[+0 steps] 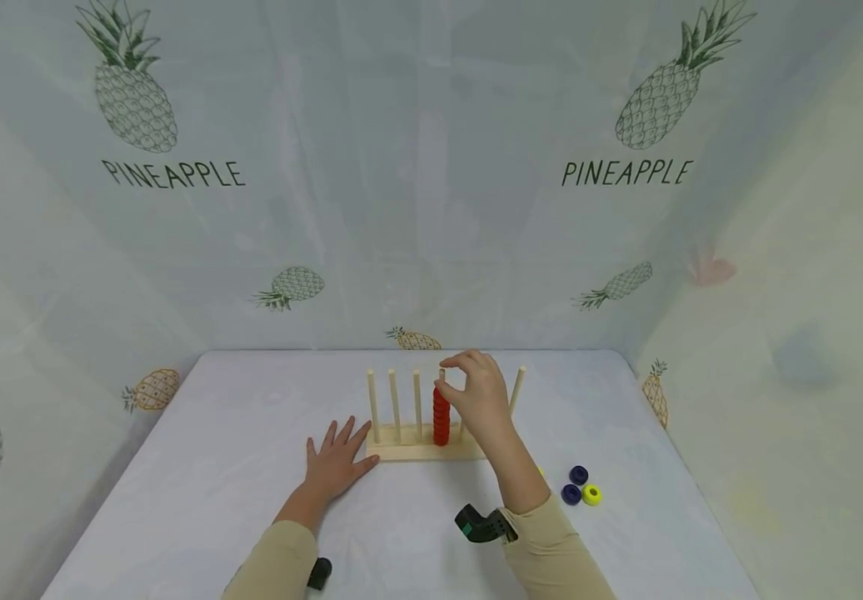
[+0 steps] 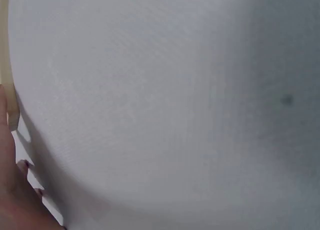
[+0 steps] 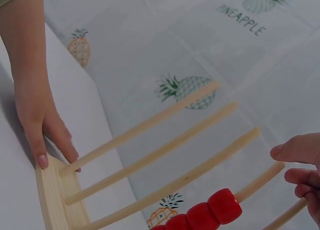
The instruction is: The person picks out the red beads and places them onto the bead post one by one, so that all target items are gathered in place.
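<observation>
A wooden peg stand (image 1: pixel 409 452) with several upright pegs stands on the table. A column of red beads (image 1: pixel 441 417) fills much of one middle peg, whose bare tip (image 3: pixel 260 182) shows above the top bead. My right hand (image 1: pixel 480 396) is at that tip, thumb and fingers apart around it, no bead between them. My left hand (image 1: pixel 336 467) is at the stand's left end, its thumb and index finger on opposite sides of the base (image 3: pixel 50 190) and its other fingers spread on the table. The right hand and forearm hide part of the stand's right side.
Dark blue beads (image 1: pixel 571 494) and a yellow bead (image 1: pixel 591 494) lie on the table right of my right forearm. Another bit of yellow shows at the forearm's edge. A pineapple-print sheet (image 1: pixel 431 208) hangs behind the white table (image 1: pixel 236 467).
</observation>
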A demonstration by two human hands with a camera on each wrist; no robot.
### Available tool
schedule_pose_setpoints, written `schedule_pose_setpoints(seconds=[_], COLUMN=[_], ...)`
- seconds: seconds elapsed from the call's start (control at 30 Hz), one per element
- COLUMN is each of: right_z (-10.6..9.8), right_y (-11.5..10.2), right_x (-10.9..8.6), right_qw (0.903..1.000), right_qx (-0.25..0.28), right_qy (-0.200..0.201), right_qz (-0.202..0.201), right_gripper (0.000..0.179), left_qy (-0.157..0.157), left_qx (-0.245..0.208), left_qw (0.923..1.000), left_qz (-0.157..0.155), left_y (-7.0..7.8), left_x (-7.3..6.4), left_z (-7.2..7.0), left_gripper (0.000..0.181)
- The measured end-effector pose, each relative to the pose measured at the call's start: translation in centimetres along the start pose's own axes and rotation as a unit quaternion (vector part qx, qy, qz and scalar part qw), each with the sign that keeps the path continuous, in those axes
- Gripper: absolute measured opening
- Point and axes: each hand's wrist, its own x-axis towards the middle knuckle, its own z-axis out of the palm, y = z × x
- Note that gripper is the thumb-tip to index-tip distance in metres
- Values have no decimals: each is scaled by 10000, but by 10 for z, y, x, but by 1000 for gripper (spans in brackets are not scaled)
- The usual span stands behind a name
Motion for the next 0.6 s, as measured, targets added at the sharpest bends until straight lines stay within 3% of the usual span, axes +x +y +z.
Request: schedule_pose_setpoints(seconds=[0.17, 0.33, 0.47, 0.6], right_z=[-3, -6, -9, -12], right_y=[0, -2, -2, -2], right_x=[-2, -4, -6, -9], right_qw=[10000, 9997, 9993, 9983], right_qx=[62, 138, 169, 123], right_qy=[-75, -189, -302, -268], right_qz=[5, -25, -115, -502], right_gripper=[23, 22, 20, 20], left_qy=[-56, -45, 41, 247], left_qx=[-127, -296, -147, 1], left_qw=[9998, 9991, 9998, 9997], left_qz=[-153, -301, -149, 54], left_y=[0, 5, 11, 19], left_x=[4, 5, 4, 1], left_z=[0, -9, -20, -29], left_gripper=[76, 73, 73, 74])
